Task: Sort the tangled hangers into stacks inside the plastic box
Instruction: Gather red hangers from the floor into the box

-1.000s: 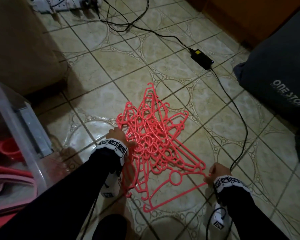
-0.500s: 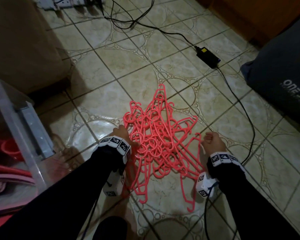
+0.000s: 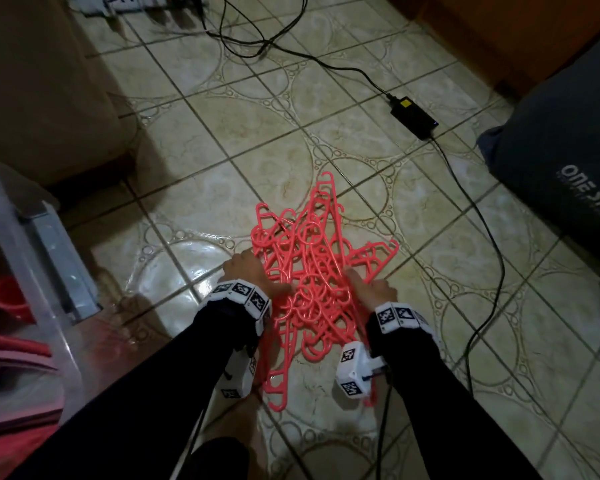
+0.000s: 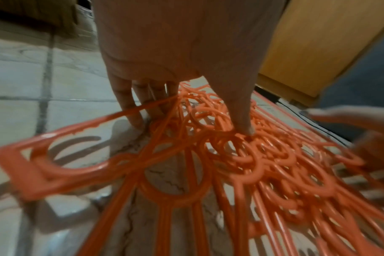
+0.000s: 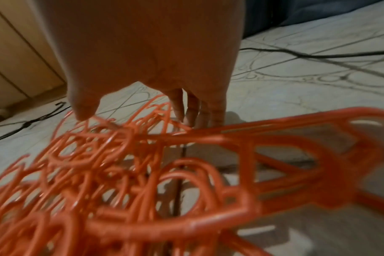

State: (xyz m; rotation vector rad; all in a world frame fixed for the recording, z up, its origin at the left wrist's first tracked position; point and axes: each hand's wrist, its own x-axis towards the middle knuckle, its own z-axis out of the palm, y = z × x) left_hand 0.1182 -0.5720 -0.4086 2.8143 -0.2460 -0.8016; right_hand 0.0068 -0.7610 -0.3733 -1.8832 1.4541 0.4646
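A tangle of coral-pink plastic hangers (image 3: 312, 271) lies on the tiled floor between my two hands. My left hand (image 3: 253, 271) holds the pile's left edge; in the left wrist view its fingers (image 4: 129, 105) reach down to the floor under the hangers (image 4: 241, 164) while the thumb (image 4: 241, 114) presses on top. My right hand (image 3: 364, 289) grips the right edge; in the right wrist view its fingers (image 5: 197, 110) dip behind a hanger bar (image 5: 274, 131) and the thumb (image 5: 81, 110) sits on the tangle. The clear plastic box (image 3: 18, 233) stands at the far left.
Pink items (image 3: 7, 344) lie inside the box. A black power adapter (image 3: 414, 117) and its cable (image 3: 482, 216) run past the pile's right side. A dark bag (image 3: 568, 161) sits at the right, brown furniture (image 3: 42, 81) at the upper left.
My right hand has moved left from the pile's lower right corner, drawing a splayed hanger in. The pile is now squeezed narrower between both hands. The left hand has stayed at its edge.
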